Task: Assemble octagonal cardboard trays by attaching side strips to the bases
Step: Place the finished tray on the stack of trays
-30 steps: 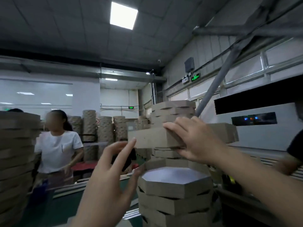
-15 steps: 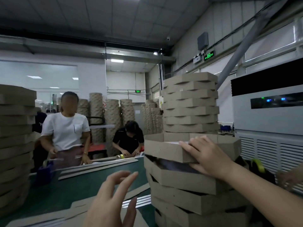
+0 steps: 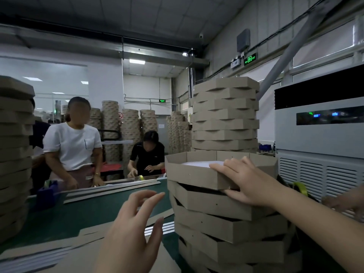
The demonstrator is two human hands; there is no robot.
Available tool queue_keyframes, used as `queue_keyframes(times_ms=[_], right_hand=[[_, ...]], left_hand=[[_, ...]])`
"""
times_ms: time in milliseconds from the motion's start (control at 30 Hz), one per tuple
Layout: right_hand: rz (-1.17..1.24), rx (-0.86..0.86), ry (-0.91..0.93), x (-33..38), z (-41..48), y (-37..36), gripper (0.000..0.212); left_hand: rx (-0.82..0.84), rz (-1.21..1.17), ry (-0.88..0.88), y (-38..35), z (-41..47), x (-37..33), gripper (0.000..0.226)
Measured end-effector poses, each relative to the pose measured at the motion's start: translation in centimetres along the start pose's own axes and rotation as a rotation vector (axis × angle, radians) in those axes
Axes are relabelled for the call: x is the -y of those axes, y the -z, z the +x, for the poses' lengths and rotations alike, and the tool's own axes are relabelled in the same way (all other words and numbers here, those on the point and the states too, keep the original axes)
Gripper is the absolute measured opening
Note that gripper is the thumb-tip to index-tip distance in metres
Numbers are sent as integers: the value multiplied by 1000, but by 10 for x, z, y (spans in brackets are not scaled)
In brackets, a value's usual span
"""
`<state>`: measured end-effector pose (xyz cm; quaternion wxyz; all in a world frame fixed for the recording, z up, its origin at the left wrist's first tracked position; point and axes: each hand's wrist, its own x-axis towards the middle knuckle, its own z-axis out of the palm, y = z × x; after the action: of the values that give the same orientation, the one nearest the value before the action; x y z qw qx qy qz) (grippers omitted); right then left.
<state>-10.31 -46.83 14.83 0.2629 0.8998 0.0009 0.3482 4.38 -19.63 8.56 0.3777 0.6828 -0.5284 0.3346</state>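
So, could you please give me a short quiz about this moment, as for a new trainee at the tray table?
1. True or false: the right hand grips the near wall of the top tray.
2. Choose one. The left hand: A grips the top tray; B is open and holds nothing; C rests on the right hand.
3. Fill the gap: directly below the top tray is a ____ of other trays.

Key: 1 true; 2 B; 3 stack.
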Motion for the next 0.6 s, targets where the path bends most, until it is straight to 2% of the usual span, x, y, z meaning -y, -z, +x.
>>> queue_keyframes(times_ms=[267, 600], right_hand=[[-83, -42, 54, 16, 8, 11, 77], [-63, 25, -2, 24, 3, 12, 72]], left_hand=[[14, -13, 11, 12, 0, -11, 48], [28, 30, 31, 21, 0, -17, 42]])
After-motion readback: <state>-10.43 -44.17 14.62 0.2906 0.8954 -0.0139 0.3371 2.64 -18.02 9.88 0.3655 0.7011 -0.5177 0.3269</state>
